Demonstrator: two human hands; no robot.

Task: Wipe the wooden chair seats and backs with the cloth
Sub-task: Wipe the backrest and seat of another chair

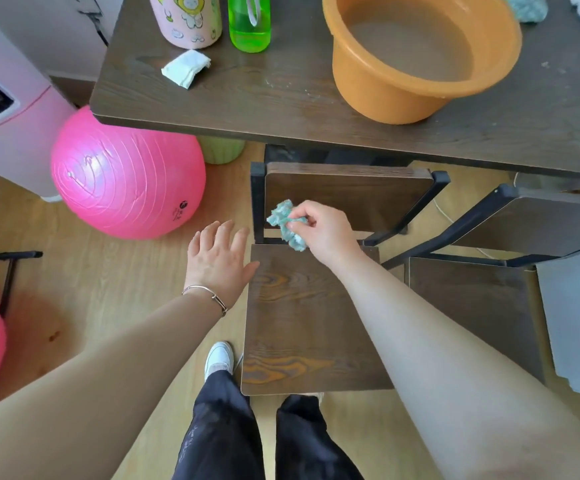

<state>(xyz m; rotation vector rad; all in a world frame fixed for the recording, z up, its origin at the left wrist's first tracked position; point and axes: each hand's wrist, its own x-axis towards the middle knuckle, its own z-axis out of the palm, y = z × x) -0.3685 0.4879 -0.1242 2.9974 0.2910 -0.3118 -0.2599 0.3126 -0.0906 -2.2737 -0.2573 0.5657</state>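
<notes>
A dark wooden chair stands in front of me, its seat (302,323) toward me and its back (347,192) against the table edge. My right hand (326,230) grips a crumpled teal cloth (286,221) just at the lower left of the chair back, above the rear of the seat. My left hand (217,258) hovers open with spread fingers beside the seat's left rear corner, holding nothing. A second wooden chair (472,306) stands to the right, its back (541,223) angled.
The dark table (281,98) carries an orange basin (420,57) of water, a green bottle (249,22), a pink bottle (188,19) and a folded white tissue (186,68). A pink exercise ball (125,174) sits left of the chair. My legs and shoe (218,358) are below.
</notes>
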